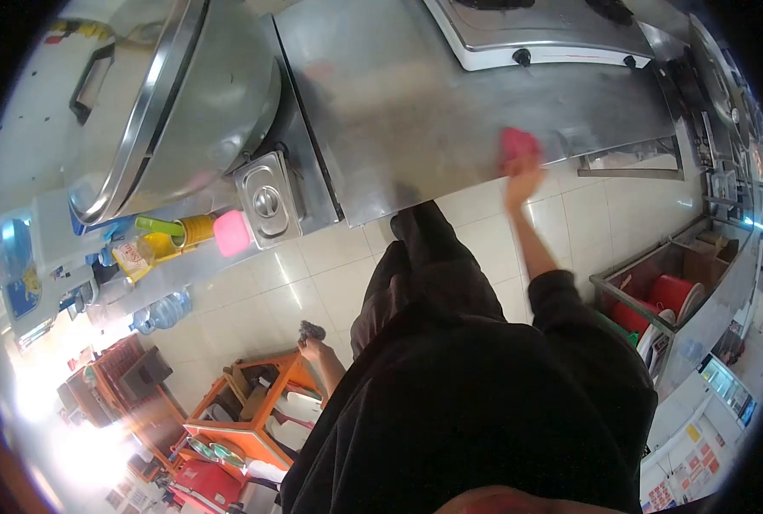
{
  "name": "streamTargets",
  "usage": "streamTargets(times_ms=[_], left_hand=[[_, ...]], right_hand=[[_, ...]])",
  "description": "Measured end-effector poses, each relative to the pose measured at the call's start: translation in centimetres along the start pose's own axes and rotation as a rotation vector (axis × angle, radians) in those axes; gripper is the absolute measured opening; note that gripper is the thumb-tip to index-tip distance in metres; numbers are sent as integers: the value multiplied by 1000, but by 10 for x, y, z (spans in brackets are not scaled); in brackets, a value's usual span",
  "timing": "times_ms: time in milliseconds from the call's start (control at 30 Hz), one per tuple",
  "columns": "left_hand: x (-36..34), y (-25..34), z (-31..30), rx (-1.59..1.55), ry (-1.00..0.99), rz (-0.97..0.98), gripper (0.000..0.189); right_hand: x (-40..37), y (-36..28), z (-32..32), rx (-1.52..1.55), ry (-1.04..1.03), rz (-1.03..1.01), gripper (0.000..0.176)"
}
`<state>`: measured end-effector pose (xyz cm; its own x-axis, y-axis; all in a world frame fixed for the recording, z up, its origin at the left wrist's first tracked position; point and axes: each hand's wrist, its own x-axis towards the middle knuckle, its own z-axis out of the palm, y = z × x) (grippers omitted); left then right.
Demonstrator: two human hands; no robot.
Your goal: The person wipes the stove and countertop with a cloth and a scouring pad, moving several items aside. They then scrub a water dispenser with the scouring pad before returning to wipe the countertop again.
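Observation:
My right hand (pixel 525 176) is closed on a red cloth (pixel 517 147), which lies against the steel counter (pixel 399 111) near its front edge. The cloth is a little blurred. Down at my left side, away from the counter, my left hand (pixel 315 349) is closed round a dark grey scrubber (pixel 311 331). A white and steel gas stove (pixel 510 43) stands on the counter above my right hand.
At the left are a large steel pot (pixel 202 111), a lidded steel container (pixel 267 201), a pink box (pixel 232 233) and a yellow cup (pixel 196 230). An orange shelf (pixel 262 437) stands lower left, a metal rack (pixel 634 295) at the right.

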<state>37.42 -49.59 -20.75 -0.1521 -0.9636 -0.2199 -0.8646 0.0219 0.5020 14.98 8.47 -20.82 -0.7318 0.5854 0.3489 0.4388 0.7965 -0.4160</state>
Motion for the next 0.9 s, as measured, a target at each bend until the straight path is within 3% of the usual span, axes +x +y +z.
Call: streamTargets(times_ms=[33, 67, 133, 200, 233, 267, 333, 400, 467, 533, 567, 600, 667, 733, 767, 833, 867, 900], left_hand=[[-2, 2, 3, 23, -6, -9, 31], [-6, 0, 5, -59, -44, 2, 31], [-8, -6, 10, -64, -69, -1, 30], [-9, -4, 7, -16, -104, 27, 28], [-9, -1, 1, 44, -126, 68, 28], [12, -15, 2, -3, -206, 43, 30], [53, -53, 10, 255, -25, 115, 31], [57, -48, 5, 216, -101, 91, 31], [61, -40, 3, 184, -180, 80, 31], [67, -28, 8, 148, -255, 71, 32], [69, -21, 12, 140, -297, 69, 32], [70, -17, 17, 118, -323, 68, 32], [66, -11, 25, 108, -359, 71, 33], [59, 5, 39, -85, -348, 143, 25], [53, 15, 43, -79, -353, 155, 25], [45, 42, 45, 16, -228, 187, 22], [43, 52, 39, 22, -228, 208, 22], [38, 58, 37, 44, -218, 303, 21]], right_hand=[[-51, -30, 33, 248, 19, 71, 37], [-90, -81, 19, 215, 1, -367, 35], [-117, -155, -5, 494, -775, -646, 34], [-127, -197, 1, 632, -295, -1247, 24], [-125, -207, 10, 667, -159, -1374, 20], [-130, -203, 15, 498, -188, -1365, 25], [-121, -192, 4, 438, -88, -1306, 28], [-119, -160, 4, 346, -18, -1228, 38], [-89, -120, -26, 261, -116, -1065, 36], [-57, -59, -32, 474, -233, -862, 29], [-54, -32, -33, 584, -453, -228, 32], [-40, -19, -38, 565, -193, 225, 22], [-10, 62, -14, 341, 92, -26, 28], [22, 92, -14, 795, 364, 145, 45], [28, 103, -10, 790, 374, 156, 45], [38, 121, 1, 1190, 309, 551, 43], [25, 135, 31, 1005, 390, 538, 43], [10, 118, 23, 876, 304, 482, 44]])
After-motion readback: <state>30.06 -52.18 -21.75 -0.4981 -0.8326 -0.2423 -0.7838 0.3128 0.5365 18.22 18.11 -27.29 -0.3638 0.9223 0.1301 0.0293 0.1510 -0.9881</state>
